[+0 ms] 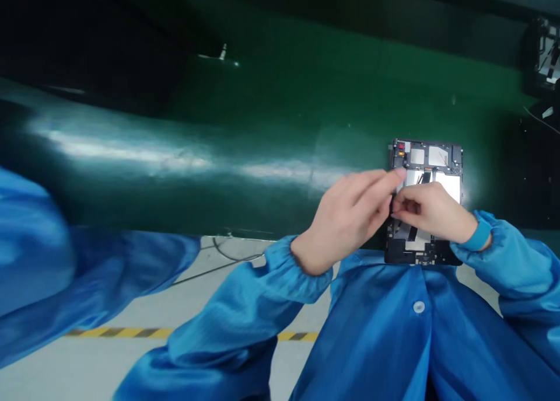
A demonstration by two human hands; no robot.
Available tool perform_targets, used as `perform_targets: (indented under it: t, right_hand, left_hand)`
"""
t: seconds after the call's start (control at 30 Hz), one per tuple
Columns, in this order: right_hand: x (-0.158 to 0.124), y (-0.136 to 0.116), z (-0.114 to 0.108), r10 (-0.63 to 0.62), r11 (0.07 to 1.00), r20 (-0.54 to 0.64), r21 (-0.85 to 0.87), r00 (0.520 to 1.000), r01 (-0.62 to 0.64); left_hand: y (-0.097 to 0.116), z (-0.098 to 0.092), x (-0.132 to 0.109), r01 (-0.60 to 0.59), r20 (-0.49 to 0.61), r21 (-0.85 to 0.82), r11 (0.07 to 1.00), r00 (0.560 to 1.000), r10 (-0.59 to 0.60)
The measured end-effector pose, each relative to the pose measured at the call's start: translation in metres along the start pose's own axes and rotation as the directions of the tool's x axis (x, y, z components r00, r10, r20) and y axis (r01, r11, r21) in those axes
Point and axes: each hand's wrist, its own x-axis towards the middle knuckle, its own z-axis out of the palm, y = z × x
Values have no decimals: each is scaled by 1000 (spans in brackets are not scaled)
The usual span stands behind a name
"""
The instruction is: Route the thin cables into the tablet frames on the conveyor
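An opened tablet-like device (pixel 445 186) lies at the front edge of the green bench, its dark frame and silvery inner plates showing. Near its top left corner are a small red piece (pixel 401 146) and a yellow one. My left hand (pixel 350 214) rests along the device's left edge, with the index finger stretched over the frame and the other fingers partly hidden. Over the middle of the device, my right hand (pixel 433 209) reaches to that same left edge, thumb and index finger pinched together. Whatever sits in the pinch is too small to make out.
The glossy green bench top (pixel 289 121) stretches away to the left. Another opened device (pixel 549 53) stands at the far right, near a thin cable. A person's blue sleeve (pixel 35 261) is at the left. A small white scrap (pixel 223 52) lies farther back.
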Motion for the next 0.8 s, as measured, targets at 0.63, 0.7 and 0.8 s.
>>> perform_targets:
  t: [0.63, 0.7, 0.8]
  right_hand:
    - [21, 33, -5, -314, 925, -9, -229, 949, 303]
    - [23, 35, -4, -301, 928, -24, -236, 953, 287]
    - [26, 37, -4, -290, 933, -25, -232, 957, 277]
  left_hand:
    - [-10, 44, -11, 609, 360, -612, 505, 782, -508]
    - [-12, 43, -6, 594, 335, -616, 517, 792, -511]
    - [-18, 41, 1, 566, 324, -631, 531, 813, -484]
